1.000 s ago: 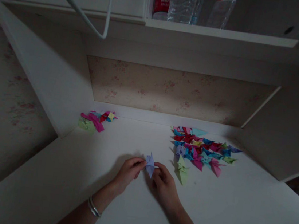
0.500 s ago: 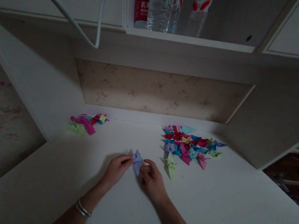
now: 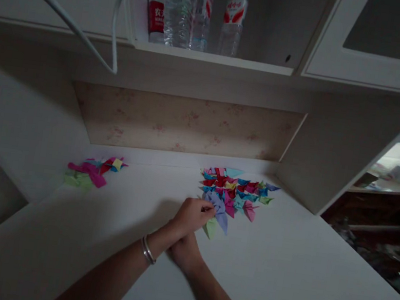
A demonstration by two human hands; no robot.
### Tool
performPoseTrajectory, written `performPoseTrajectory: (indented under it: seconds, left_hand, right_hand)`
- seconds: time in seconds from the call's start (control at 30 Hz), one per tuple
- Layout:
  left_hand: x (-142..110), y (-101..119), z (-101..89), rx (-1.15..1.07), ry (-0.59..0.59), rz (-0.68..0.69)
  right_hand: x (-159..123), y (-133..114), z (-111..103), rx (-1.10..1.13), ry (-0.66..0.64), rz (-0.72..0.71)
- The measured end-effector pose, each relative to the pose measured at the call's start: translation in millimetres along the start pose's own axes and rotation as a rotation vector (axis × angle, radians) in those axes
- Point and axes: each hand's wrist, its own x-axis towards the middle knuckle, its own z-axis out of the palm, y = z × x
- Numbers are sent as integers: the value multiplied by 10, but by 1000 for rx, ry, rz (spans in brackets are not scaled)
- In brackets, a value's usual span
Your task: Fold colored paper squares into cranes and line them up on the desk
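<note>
Between the fingertips of my left hand is a lavender paper crane, held over the front left corner of the group of folded cranes. It partly covers a pale green paper crane lying on the white desktop. My right hand is beneath my left wrist, crossed under it; its fingers are hidden. The grouped cranes are red, blue, pink, yellow and teal, and sit in rows against the back edge.
A smaller heap of coloured folded paper lies at the back left. Overhead, a shelf holds several plastic bottles, and a white bent tube hangs down at the upper left. Side panels flank the desk.
My left hand has carried the lavender crane rightward to the grouped cranes, crossing over my right hand. My right hand has come away from the crane. The view has turned right.
</note>
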Motion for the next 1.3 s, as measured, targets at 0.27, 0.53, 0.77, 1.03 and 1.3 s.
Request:
performPoseTrajectory:
  seconds: [0.27, 0.53, 0.77, 1.03, 1.3]
  left_hand:
    - [354, -118, 354, 340, -122, 12]
    - [409, -276, 494, 338, -118, 59]
    - [372, -273, 500, 390, -96, 53]
    - [370, -216, 450, 445, -135, 15]
    - [276, -124, 338, 375, -84, 70]
  right_hand:
    - [17, 185, 48, -69, -11, -100]
    - [16, 191, 44, -148, -18, -51]
    - [22, 286, 66, -275, -47, -67]
    - [21, 263, 60, -268, -48, -74]
    - [25, 195, 34, -151, -74, -59]
